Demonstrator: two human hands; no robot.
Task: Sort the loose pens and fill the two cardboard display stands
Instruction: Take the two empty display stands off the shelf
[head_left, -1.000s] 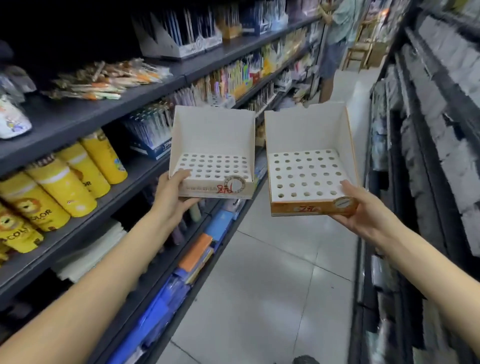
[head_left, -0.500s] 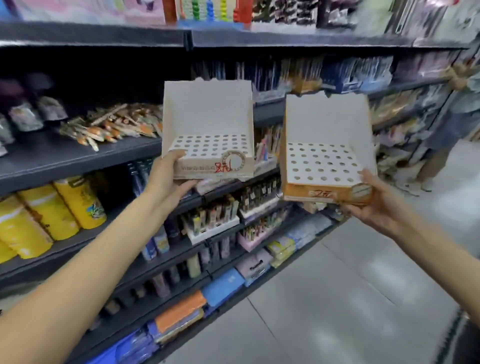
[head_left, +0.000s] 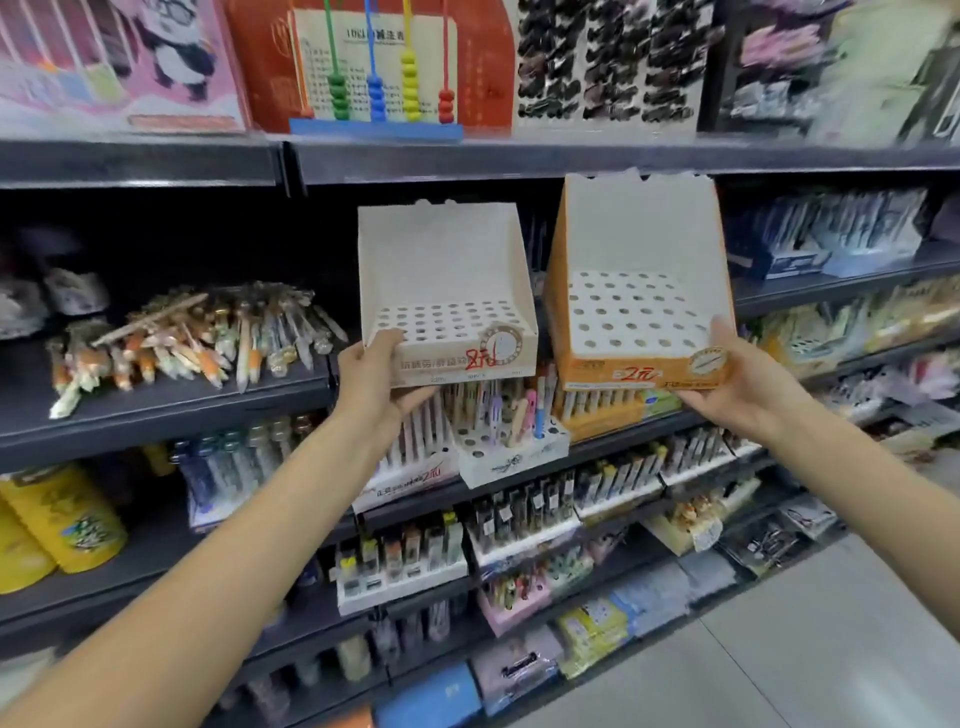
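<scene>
Two perforated stands, no pens in either; left hand (head_left: 375, 382) grips the beige stand (head_left: 447, 296) at its near-left corner; right hand (head_left: 737, 387) grips the orange stand (head_left: 641, 291) at its near-right corner; loose pens (head_left: 208, 332) heaped on the shelf (head_left: 156, 410) to the left.

Pen pile (head_left: 197, 338) beside bare shelf (head_left: 156, 410)

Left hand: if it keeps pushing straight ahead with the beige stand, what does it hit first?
Likely nothing solid at once: the left hand holds the beige stand toward a dark shelf gap, right of the loose pen pile. The shelf's back would probably come first; depth is unclear.
</scene>
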